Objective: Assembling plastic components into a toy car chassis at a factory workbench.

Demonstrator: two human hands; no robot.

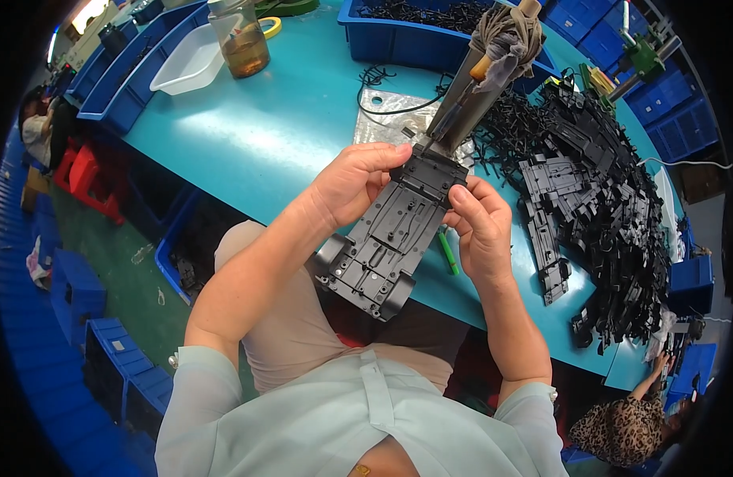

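Note:
A long black plastic toy-car chassis (pixel 392 226) is held between my two hands, tilted, with its near end over my lap. My left hand (pixel 358 181) grips its far left side, thumb on top. On the far right edge, my right hand (pixel 481 226) pinches it between thumb and curled fingers. Right at the chassis's far end stands a flat metal bar (pixel 462 107) with grey cloth (pixel 509 38) wrapped about its top; I cannot tell whether they touch. Behind lies a pale metal plate (pixel 378 119) with a thin black cord. A green pen-like stick (pixel 448 254) rests beside my right hand.
A big heap of black plastic parts (pixel 605 175) covers the table's right side. Blue bins (pixel 414 40) stand at the back. A white tray (pixel 190 60) and a jar of amber liquid (pixel 241 44) sit at the far left. Other people work at both sides.

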